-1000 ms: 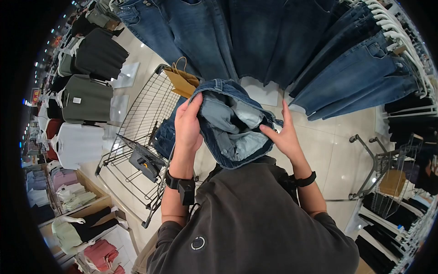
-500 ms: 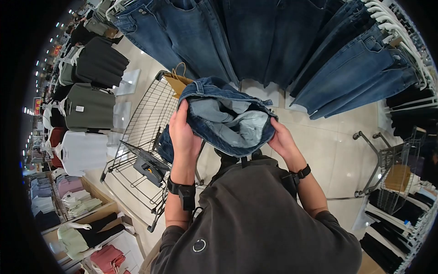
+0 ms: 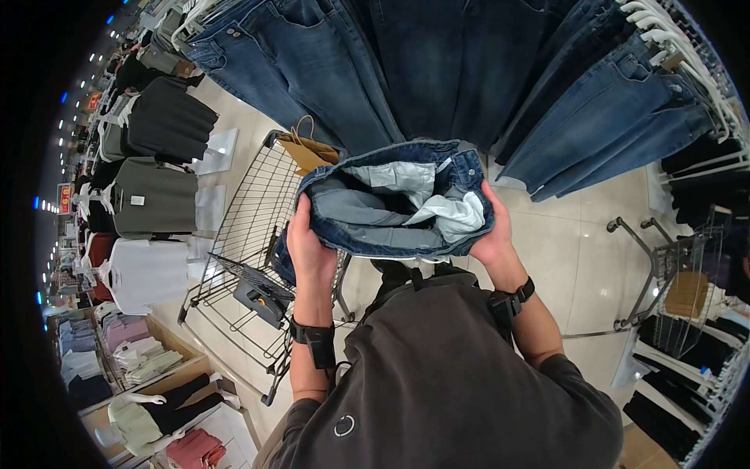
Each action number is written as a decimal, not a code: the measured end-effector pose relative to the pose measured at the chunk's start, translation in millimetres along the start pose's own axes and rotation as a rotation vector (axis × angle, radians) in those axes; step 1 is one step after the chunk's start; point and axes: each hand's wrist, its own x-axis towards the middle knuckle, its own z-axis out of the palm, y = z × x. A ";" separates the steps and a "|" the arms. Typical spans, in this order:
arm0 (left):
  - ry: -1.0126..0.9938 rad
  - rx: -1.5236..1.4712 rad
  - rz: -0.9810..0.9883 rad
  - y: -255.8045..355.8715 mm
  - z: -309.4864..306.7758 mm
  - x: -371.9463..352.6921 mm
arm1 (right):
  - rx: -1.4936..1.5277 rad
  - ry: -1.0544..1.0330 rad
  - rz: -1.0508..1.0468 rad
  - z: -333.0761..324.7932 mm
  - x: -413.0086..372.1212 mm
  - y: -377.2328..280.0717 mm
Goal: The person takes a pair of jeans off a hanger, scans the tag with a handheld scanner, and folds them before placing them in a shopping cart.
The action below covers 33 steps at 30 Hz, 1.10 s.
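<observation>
A pair of blue jeans point(image 3: 367, 238) is stretched between my two hands, its waist opening facing up so the grey inside and white pocket lining show. My left hand point(image 3: 309, 242) grips the left side of the waistband, thumb on top. At the right side, my right hand point(image 3: 494, 234) is closed on the waistband near the metal button. The fingers of both hands are partly hidden beneath the denim. The legs of the jeans cannot be seen clearly.
A wire shopping cart point(image 3: 262, 176) at the left holds a brown paper bag point(image 3: 308, 153) and dark denim. Jeans hang on a rack point(image 3: 664, 39) ahead. Another cart point(image 3: 664, 266) stands at the right. Shirts point(image 3: 148, 266) hang at the left, above a mannequin point(image 3: 129, 418).
The jeans' waistband has been spread wider and turned, bringing the button and more white lining into view. My right hand has moved slightly right and up.
</observation>
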 end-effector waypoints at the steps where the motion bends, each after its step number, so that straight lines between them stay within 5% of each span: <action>1: 0.001 0.011 -0.015 -0.6 -0.3 0.4 | 0.014 -0.008 -0.008 -1.1 -0.5 0.0; 7: -0.017 0.063 -0.097 -13.4 -6.8 3.9 | -0.041 -0.076 -0.088 10.9 -5.9 4.5; 11: -0.066 0.284 0.014 -40.0 -0.1 -2.5 | -0.038 -0.145 -0.126 19.5 -7.2 6.5; 13: 0.025 0.357 -0.184 -51.1 2.5 -11.9 | -0.075 -0.217 -0.141 19.6 -6.0 5.3; 16: -0.180 0.206 -0.645 -65.6 -17.1 -9.0 | -0.174 -0.215 -0.182 26.4 -4.9 11.2; 20: -0.391 0.141 -1.001 -66.0 -0.5 -17.6 | -0.331 -0.265 -0.232 26.2 -7.7 10.7; 33: -0.300 0.089 -0.393 -51.8 17.9 -18.7 | -0.548 -0.271 -0.423 -7.5 -34.0 -18.8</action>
